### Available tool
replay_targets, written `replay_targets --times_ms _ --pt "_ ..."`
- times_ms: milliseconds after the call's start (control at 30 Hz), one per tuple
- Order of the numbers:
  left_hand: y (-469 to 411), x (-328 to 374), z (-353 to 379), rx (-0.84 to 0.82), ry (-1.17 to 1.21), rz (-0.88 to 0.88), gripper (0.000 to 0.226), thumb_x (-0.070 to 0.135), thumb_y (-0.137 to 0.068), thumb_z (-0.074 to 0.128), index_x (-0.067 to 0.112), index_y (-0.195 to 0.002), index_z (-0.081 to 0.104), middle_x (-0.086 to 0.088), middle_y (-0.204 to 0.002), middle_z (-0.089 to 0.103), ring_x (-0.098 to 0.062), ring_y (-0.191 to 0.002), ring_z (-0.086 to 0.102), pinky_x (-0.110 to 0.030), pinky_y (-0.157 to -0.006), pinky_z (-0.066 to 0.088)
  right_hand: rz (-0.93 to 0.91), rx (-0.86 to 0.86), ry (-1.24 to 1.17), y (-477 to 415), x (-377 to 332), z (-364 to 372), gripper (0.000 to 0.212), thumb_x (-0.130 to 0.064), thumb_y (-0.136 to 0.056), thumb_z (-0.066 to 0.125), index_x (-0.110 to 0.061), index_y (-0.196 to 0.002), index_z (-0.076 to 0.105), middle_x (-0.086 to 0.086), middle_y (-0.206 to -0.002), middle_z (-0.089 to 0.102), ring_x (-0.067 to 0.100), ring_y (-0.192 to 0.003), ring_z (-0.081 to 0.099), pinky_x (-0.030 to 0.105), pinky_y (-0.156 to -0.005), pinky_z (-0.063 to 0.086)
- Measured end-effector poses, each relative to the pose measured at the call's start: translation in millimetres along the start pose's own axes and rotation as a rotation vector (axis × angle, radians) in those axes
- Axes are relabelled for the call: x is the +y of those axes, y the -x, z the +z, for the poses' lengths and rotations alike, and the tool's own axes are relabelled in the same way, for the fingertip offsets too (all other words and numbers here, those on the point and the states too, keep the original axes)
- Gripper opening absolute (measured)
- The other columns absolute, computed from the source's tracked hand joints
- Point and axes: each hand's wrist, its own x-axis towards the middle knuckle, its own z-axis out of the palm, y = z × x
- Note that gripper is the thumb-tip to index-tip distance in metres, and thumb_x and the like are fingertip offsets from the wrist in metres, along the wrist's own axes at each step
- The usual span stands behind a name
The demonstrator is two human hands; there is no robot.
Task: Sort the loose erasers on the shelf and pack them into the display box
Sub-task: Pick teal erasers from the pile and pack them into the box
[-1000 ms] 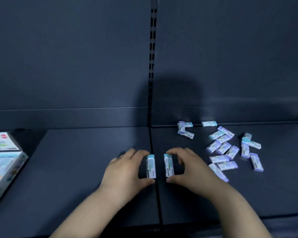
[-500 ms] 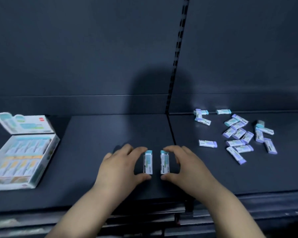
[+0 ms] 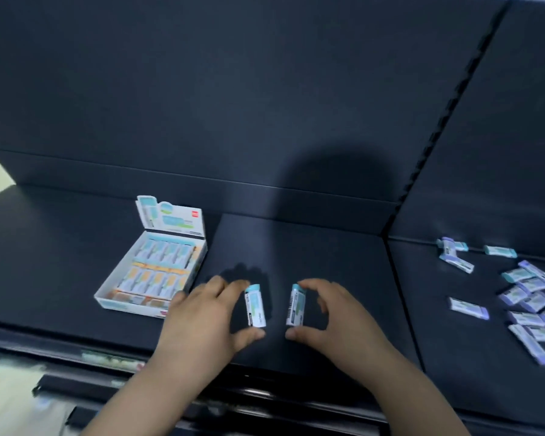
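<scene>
Teal-capped erasers pinched, one per hand, at front of dark shelf (image 3: 328,247).
Obs: left hand (image 3: 202,316) grips left eraser (image 3: 255,306) thumb-to-finger; right hand (image 3: 337,313) grips right eraser (image 3: 295,305); open display box (image 3: 129,305) just left; loose erasers (image 3: 529,297) well right.

display box (image 3: 129,306) contents blurred, loose erasers (image 3: 535,302) seemingly edge-cropped

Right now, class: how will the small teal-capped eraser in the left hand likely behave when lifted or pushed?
The small teal-capped eraser probably is light and stiff: the left hand pinches it end to end without it bending. Its flat-sided block should slide, not roll. Stood on end, it may tip.
</scene>
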Motion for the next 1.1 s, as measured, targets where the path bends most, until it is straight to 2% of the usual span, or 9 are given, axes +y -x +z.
replay_targets --times_ms 167,233,333,400,533,667,800,1000,1100 --pt "1 -90 -10 -0.015 0.011 -0.083 0.072 0.062 -0.040 0.082 0.024 -0.100 0.069 0.007 -0.076 0.060 -0.020 -0.069 0.066 -0.032 -0.057 0.046 -0.017 0.054 -0.003 -38 -59 44 0.066 -0.053 -0.070 0.073 -0.047 -0.125 0.039 -0.020 -0.115 0.043 0.003 -0.102 0.048 0.027 -0.089 0.046" --pt "-1 -125 -17 -0.036 0.020 -0.110 0.073 0.064 -0.048 0.078 0.027 -0.110 0.067 0.008 -0.085 0.060 -0.019 -0.080 0.066 -0.033 -0.062 0.043 -0.011 0.062 0.011 -54 -81 62 0.066 -0.053 -0.070 0.073 -0.047 -0.126 0.038 -0.019 -0.115 0.043 0.003 -0.102 0.048 0.028 -0.090 0.045" --pt "-7 -166 -24 -0.081 0.046 -0.134 0.077 0.070 -0.069 0.060 0.037 -0.136 0.042 0.011 -0.103 0.047 -0.013 -0.109 0.054 -0.030 -0.080 0.036 0.006 0.070 0.061 -76 -106 83 0.067 -0.052 -0.073 0.071 -0.046 -0.129 0.036 -0.017 -0.117 0.042 0.005 -0.104 0.048 0.028 -0.089 0.046" --pt "-11 -187 -22 -0.098 0.050 -0.110 0.075 0.071 -0.074 0.053 0.041 -0.140 0.031 0.012 -0.109 0.042 -0.010 -0.115 0.048 -0.027 -0.087 0.034 0.032 0.091 0.096 -88 -118 95 0.066 -0.050 -0.075 0.071 -0.045 -0.130 0.035 -0.016 -0.116 0.042 0.005 -0.102 0.048 0.028 -0.086 0.047" --pt "-24 -213 -16 -0.194 0.083 -0.042 0.076 0.071 -0.074 0.053 0.041 -0.140 0.029 0.011 -0.123 0.041 -0.010 -0.118 0.045 -0.028 -0.094 0.034 0.095 0.073 0.170 -102 -134 106 0.068 -0.049 -0.077 0.068 -0.043 -0.134 0.032 -0.014 -0.118 0.040 0.007 -0.109 0.048 0.026 -0.083 0.045" --pt "-33 -222 -12 -0.245 0.077 0.092 0.073 0.069 -0.075 0.054 0.040 -0.138 0.031 0.012 -0.120 0.037 -0.008 -0.114 0.044 -0.027 -0.092 0.034 0.193 0.016 0.252 -114 -145 109 0.069 -0.050 -0.079 0.066 -0.043 -0.136 0.029 -0.008 -0.135 0.036 0.014 -0.120 0.047 0.030 -0.090 0.045" --pt "-39 -225 -8 -0.268 0.040 0.156 0.071 0.065 -0.076 0.053 0.036 -0.137 0.032 0.008 -0.121 0.036 -0.011 -0.115 0.043 -0.030 -0.092 0.036 0.240 -0.020 0.338 -122 -152 106 0.068 -0.051 -0.078 0.066 -0.044 -0.136 0.031 -0.007 -0.130 0.038 0.017 -0.113 0.051 0.028 -0.081 0.046" --pt "-42 -223 -3 -0.296 -0.041 0.214 0.060 0.056 -0.081 0.051 0.026 -0.130 0.035 0.005 -0.121 0.035 -0.013 -0.110 0.044 -0.030 -0.084 0.035 0.259 -0.109 0.481 -138 -161 103 0.069 -0.046 -0.081 0.065 -0.043 -0.140 0.029 -0.002 -0.136 0.038 0.018 -0.123 0.045 0.031 -0.089 0.044" --pt "-45 -223 -4 -0.309 -0.032 0.225 0.063 0.058 -0.080 0.053 0.025 -0.130 0.033 0.004 -0.122 0.034 -0.014 -0.111 0.043 -0.031 -0.087 0.034 0.263 -0.091 0.531 -144 -163 104 0.066 -0.044 -0.080 0.067 -0.038 -0.138 0.035 -0.002 -0.132 0.042 0.018 -0.119 0.048 0.030 -0.086 0.044"
